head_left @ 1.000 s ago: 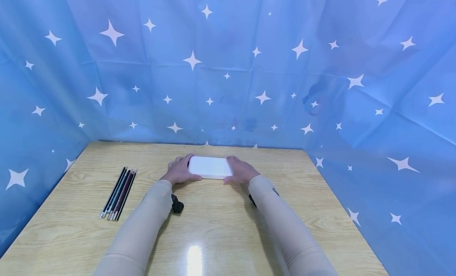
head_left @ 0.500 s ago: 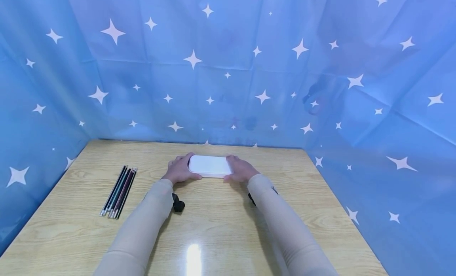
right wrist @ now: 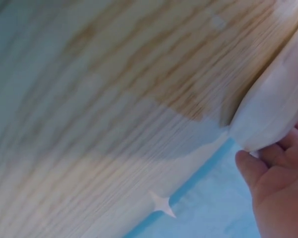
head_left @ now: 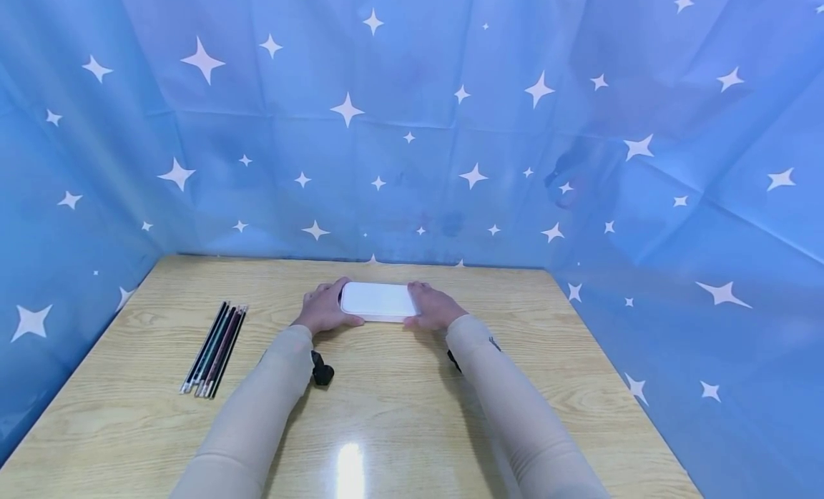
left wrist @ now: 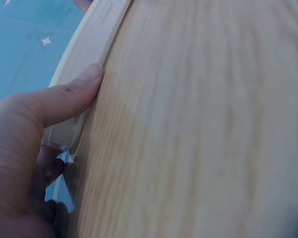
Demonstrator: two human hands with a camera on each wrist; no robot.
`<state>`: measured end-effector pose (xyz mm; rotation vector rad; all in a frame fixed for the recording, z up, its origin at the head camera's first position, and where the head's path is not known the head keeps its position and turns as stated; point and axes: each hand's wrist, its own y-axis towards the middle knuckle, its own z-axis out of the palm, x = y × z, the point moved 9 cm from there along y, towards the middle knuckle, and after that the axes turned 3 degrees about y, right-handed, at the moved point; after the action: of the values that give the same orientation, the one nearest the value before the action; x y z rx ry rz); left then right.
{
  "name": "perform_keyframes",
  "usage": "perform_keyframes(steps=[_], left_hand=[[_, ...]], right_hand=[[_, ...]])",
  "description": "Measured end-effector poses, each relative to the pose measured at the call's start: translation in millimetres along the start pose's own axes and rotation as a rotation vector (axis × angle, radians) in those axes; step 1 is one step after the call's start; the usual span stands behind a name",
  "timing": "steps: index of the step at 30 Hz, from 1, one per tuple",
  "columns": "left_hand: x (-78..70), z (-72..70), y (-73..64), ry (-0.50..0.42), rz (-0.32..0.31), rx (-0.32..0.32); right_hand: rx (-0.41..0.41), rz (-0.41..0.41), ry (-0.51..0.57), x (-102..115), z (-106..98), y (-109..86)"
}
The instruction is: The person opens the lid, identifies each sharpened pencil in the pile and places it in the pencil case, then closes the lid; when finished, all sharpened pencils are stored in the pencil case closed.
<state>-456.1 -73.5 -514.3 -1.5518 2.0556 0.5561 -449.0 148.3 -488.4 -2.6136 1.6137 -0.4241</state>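
One white box [head_left: 376,299]: is held right of the pencils [head_left: 214,350], long axis set roughly across theirs.
Left grip [head_left: 322,310]: is clasped round the pencil-side end.
Right grip [head_left: 439,310]: is clasped round the far end.

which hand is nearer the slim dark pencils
Left: the left hand grips the left end of the white rectangular box, right of the pencils; the right hand grips the right end, farther away.
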Motion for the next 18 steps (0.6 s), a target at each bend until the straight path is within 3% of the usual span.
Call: perform_keyframes(steps=[18], left_hand=[[3.5, 1.0, 1.5, 0.002, -0.004, -0.006]], right_hand=[[0.033, -0.011, -0.056, 4.8, 2.1, 1.3]])
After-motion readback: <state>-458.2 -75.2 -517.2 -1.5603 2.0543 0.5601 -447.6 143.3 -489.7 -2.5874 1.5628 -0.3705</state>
